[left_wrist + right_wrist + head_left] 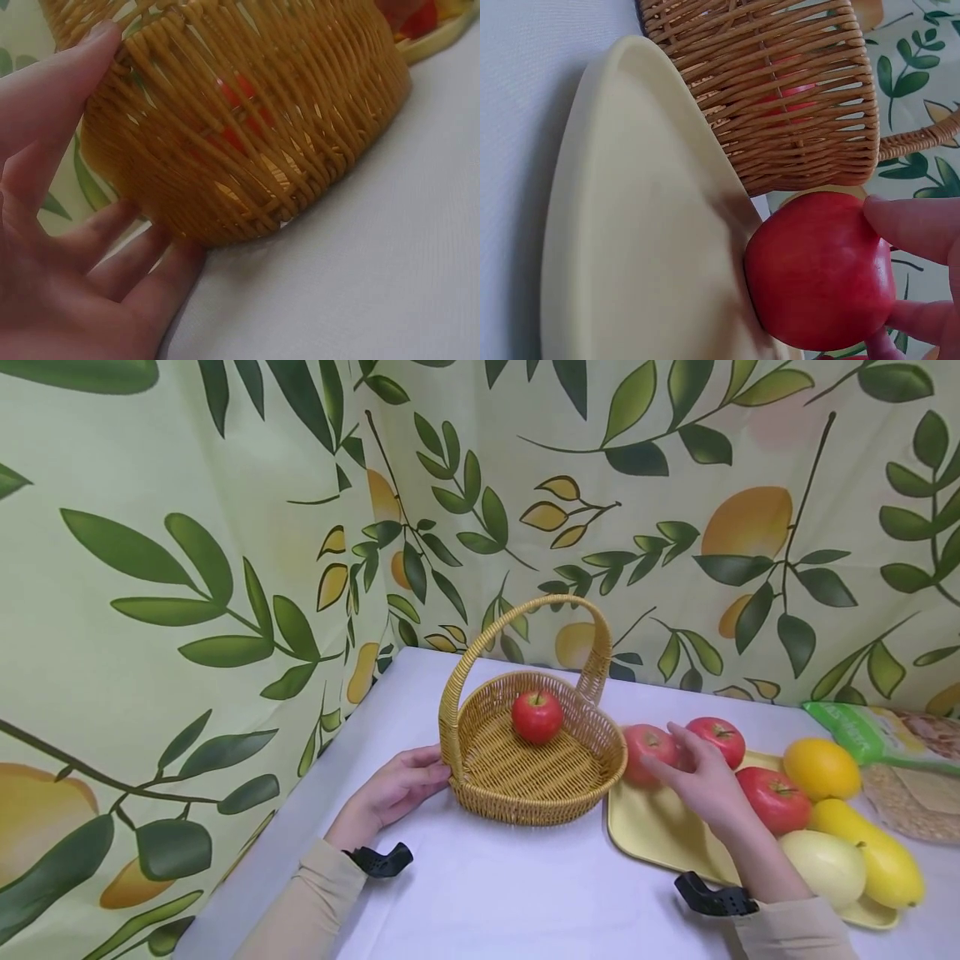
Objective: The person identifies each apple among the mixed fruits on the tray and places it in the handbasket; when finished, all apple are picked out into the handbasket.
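In the head view, nearest the camera, two beige sleeves (292,914) enter at 7 and 5 o'clock, each with a black wrist device (381,860). Between them a white tablecloth (487,893) spreads at 6 o'clock of a golden-brown wicker basket (510,807) with a tall arched handle. Just beside it, at its 4 o'clock, begins the rim of a shallow pale-yellow tray (652,831). The left hand (401,785) touches the basket's 9 o'clock side, fingers loosely extended. Well apart from it, the right hand (697,768) grips a glossy round red apple (647,755) at the basket's 3 o'clock; a second red apple (537,717) sits inside, toward 12. At the tray's 2 o'clock, a green plastic packet (892,731) bears pale lettering too unclear to read.

In the left wrist view, white cloth borders the basket's lower edge at 4 o'clock. The thumb lies against the upper weave, the other fingers spread along the lower wall.

In the right wrist view, the tray's raised rim curves from 8 to 11 o'clock, with the basket at 1. Thumb and fingers pinch the gripped apple at 4 o'clock, by the tray's edge; whether it touches the tray cannot be told.
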A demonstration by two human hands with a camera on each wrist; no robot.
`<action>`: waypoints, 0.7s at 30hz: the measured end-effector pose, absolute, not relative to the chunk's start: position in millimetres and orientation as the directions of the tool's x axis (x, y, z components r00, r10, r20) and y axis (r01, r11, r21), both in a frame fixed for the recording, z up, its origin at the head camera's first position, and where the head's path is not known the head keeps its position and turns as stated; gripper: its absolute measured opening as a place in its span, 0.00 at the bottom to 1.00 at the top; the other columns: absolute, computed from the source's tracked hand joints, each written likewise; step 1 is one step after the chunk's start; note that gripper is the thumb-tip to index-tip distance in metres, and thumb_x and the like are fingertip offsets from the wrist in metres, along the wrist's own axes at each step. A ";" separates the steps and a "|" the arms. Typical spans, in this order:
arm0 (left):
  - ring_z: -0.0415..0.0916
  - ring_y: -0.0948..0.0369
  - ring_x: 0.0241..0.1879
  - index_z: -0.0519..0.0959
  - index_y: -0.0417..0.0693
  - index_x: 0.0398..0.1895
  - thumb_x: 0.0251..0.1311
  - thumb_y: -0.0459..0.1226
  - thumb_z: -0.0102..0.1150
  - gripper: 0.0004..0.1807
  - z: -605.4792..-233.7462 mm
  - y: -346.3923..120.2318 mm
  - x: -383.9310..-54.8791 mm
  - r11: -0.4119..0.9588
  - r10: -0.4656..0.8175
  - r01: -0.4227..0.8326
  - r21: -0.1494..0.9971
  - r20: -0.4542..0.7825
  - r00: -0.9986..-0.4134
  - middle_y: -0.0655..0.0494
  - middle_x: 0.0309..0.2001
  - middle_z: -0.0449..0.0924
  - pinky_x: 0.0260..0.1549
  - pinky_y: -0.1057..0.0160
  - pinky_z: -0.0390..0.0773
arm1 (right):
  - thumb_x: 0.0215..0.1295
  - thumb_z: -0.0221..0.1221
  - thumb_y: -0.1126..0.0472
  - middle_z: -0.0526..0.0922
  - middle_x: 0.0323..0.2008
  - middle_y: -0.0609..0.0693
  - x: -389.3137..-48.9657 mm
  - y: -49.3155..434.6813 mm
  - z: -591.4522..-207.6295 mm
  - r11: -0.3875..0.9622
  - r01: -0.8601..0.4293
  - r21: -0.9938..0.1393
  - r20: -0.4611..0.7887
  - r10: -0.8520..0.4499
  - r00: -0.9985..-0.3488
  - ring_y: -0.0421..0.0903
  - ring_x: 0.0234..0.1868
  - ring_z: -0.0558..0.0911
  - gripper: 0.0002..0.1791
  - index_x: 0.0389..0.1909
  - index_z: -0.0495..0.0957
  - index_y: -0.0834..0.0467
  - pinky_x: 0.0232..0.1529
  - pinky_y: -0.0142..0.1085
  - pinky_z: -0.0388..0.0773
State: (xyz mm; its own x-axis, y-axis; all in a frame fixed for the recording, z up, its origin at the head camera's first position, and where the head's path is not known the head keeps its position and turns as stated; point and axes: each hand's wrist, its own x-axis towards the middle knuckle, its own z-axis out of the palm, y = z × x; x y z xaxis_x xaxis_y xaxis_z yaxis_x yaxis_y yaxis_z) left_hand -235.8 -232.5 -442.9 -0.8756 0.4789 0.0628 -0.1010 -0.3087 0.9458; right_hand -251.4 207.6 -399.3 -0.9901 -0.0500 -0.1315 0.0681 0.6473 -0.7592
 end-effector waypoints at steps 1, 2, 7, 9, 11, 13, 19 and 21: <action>0.77 0.59 0.59 0.84 0.49 0.58 0.69 0.25 0.54 0.20 -443.0 -232.6 -235.8 -0.310 0.480 -0.101 0.945 0.064 -0.875 0.44 0.65 0.76 0.65 0.57 0.73 | 0.65 0.60 0.31 0.52 0.76 0.71 -251.3 207.8 -399.1 0.652 0.075 -0.754 -0.135 -0.042 -0.990 0.74 0.72 0.56 0.58 0.83 0.45 0.58 0.60 0.74 0.66; 0.77 0.59 0.59 0.85 0.50 0.58 0.69 0.25 0.54 0.20 -443.1 -232.8 -235.9 -0.311 0.481 -0.102 0.945 0.064 -0.874 0.44 0.64 0.76 0.65 0.57 0.73 | 0.64 0.61 0.30 0.53 0.76 0.71 -251.1 207.9 -398.7 0.654 0.085 -0.751 -0.140 -0.033 -0.990 0.74 0.71 0.56 0.58 0.82 0.47 0.58 0.60 0.74 0.67; 0.77 0.58 0.60 0.85 0.50 0.58 0.69 0.25 0.54 0.20 -443.6 -233.5 -236.8 -0.314 0.487 -0.103 0.944 0.067 -0.871 0.45 0.64 0.76 0.65 0.57 0.73 | 0.59 0.64 0.28 0.58 0.73 0.70 -250.7 209.9 -397.4 0.643 0.106 -0.759 -0.148 -0.012 -0.989 0.72 0.69 0.59 0.60 0.80 0.52 0.60 0.60 0.71 0.70; 0.77 0.58 0.60 0.84 0.49 0.59 0.69 0.25 0.55 0.20 -443.5 -233.8 -237.3 -0.312 0.487 -0.100 0.945 0.068 -0.871 0.44 0.65 0.76 0.65 0.57 0.73 | 0.58 0.65 0.29 0.60 0.72 0.70 -250.7 210.9 -397.1 0.626 0.103 -0.773 -0.149 -0.021 -0.989 0.70 0.69 0.61 0.60 0.79 0.54 0.61 0.60 0.69 0.71; 0.77 0.58 0.60 0.82 0.45 0.61 0.69 0.26 0.55 0.20 -443.7 -234.1 -237.8 -0.309 0.487 -0.097 0.946 0.070 -0.871 0.43 0.65 0.76 0.66 0.57 0.73 | 0.58 0.66 0.30 0.60 0.72 0.69 -250.6 211.9 -397.4 0.611 0.099 -0.785 -0.152 -0.035 -0.988 0.70 0.68 0.62 0.59 0.78 0.53 0.61 0.61 0.67 0.72; 0.77 0.58 0.60 0.81 0.42 0.63 0.69 0.26 0.56 0.20 -444.1 -234.2 -238.3 -0.305 0.484 -0.096 0.948 0.067 -0.872 0.43 0.66 0.75 0.66 0.57 0.73 | 0.59 0.67 0.31 0.60 0.72 0.69 -250.3 212.7 -397.9 0.595 0.098 -0.798 -0.158 -0.050 -0.986 0.69 0.68 0.63 0.59 0.78 0.52 0.63 0.61 0.65 0.73; 0.77 0.58 0.60 0.78 0.37 0.64 0.69 0.25 0.56 0.21 -446.0 -233.4 -238.6 -0.308 0.475 -0.104 0.946 0.058 -0.878 0.41 0.67 0.74 0.66 0.56 0.72 | 0.57 0.67 0.30 0.57 0.73 0.71 -249.9 213.9 -398.2 0.614 0.107 -0.782 -0.182 -0.061 -0.981 0.71 0.68 0.62 0.63 0.79 0.48 0.63 0.60 0.66 0.73; 0.77 0.57 0.60 0.78 0.37 0.65 0.69 0.25 0.56 0.21 -446.9 -233.3 -238.5 -0.313 0.475 -0.106 0.944 0.059 -0.878 0.41 0.66 0.74 0.66 0.56 0.72 | 0.57 0.66 0.28 0.57 0.73 0.72 -250.1 214.0 -398.2 0.642 0.105 -0.759 -0.188 -0.062 -0.980 0.72 0.68 0.61 0.64 0.81 0.47 0.61 0.59 0.68 0.72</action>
